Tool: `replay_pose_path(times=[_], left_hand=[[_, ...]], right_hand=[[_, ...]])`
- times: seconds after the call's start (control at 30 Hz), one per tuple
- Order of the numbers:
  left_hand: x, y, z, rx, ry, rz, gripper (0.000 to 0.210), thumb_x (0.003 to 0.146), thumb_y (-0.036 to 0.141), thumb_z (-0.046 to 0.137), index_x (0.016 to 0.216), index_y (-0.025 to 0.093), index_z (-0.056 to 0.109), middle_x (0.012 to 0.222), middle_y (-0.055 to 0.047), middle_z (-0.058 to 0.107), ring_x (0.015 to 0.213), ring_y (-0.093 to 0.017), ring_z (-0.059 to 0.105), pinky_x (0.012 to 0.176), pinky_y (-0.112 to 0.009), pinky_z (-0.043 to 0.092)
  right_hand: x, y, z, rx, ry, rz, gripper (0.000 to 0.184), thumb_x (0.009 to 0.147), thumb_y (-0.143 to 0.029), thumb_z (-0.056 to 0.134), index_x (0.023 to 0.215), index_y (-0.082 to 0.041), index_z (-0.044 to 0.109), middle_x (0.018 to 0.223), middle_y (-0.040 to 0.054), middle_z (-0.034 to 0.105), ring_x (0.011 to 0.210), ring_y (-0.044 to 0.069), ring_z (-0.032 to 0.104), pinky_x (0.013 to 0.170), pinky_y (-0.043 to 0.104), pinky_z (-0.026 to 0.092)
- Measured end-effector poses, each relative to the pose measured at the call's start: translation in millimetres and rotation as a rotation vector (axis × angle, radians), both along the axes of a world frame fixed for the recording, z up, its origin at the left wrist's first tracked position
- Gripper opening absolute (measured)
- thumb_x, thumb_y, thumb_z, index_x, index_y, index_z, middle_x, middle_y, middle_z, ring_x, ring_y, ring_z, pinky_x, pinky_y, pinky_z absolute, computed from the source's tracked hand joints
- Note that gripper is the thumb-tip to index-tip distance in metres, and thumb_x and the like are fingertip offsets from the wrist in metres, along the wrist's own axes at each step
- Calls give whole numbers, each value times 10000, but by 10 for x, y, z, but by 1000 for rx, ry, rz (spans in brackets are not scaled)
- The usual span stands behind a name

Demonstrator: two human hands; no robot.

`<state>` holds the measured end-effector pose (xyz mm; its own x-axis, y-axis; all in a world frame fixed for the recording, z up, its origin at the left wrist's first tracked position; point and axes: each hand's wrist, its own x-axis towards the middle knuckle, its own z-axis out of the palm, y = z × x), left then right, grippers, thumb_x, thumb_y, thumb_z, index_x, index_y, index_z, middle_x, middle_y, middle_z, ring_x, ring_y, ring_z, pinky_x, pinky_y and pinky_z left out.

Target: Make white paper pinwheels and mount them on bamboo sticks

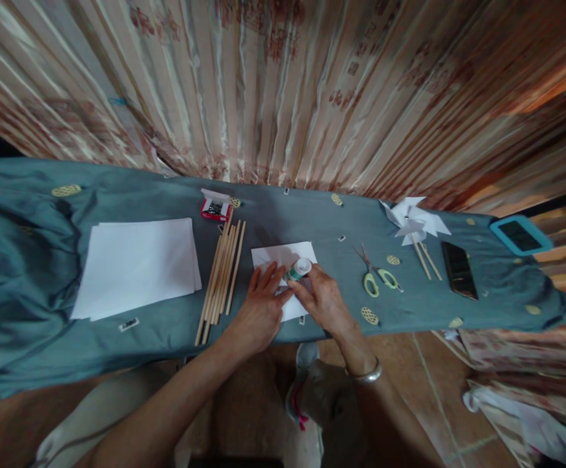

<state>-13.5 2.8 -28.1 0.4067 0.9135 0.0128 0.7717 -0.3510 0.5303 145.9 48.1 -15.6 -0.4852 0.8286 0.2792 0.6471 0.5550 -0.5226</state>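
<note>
A small white sheet of paper (296, 252) lies on the cloth in front of me, with faint crease lines on it. My left hand (263, 305) rests on its left side, fingers spread and pressing down. Between the thumb and fingers of my right hand (324, 296) is a glue stick (298, 268) with a white end and a green label, tilted over the middle of the paper. Its lower tip is hidden by the fingers.
Wooden sticks (223, 273) lie left of my hands, near a red box of small metal pieces (215, 209) and white paper sheets (139, 266). To the right are scissors (374, 273), paper pinwheels (414, 218), a black phone (459, 270) and a blue-framed tablet (521, 235).
</note>
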Motion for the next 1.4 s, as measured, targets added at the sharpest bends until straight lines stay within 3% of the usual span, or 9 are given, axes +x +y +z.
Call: replay_pose_path(times=[1.2,1.4], left_hand=[[-5,-11,6,10,27,4,555,745,26,522,1273,192,554,1495,-137,368,1424,-317,212,1134,-573,185],[3,-4,28,-13,37,-5,572,747,15,516,1297,172,539,1496,-175,353,1422,-337,207,1130,-578,181]], right_hand=[[30,3,-12,12,-3,-80,197,925,-328,476,1001,-162,550,914,124,656,874,260,622,759,376,515],[47,-8,-18,-1,-11,-71,210,925,-313,470,1022,-145,553,922,134,657,888,262,624,769,373,511]])
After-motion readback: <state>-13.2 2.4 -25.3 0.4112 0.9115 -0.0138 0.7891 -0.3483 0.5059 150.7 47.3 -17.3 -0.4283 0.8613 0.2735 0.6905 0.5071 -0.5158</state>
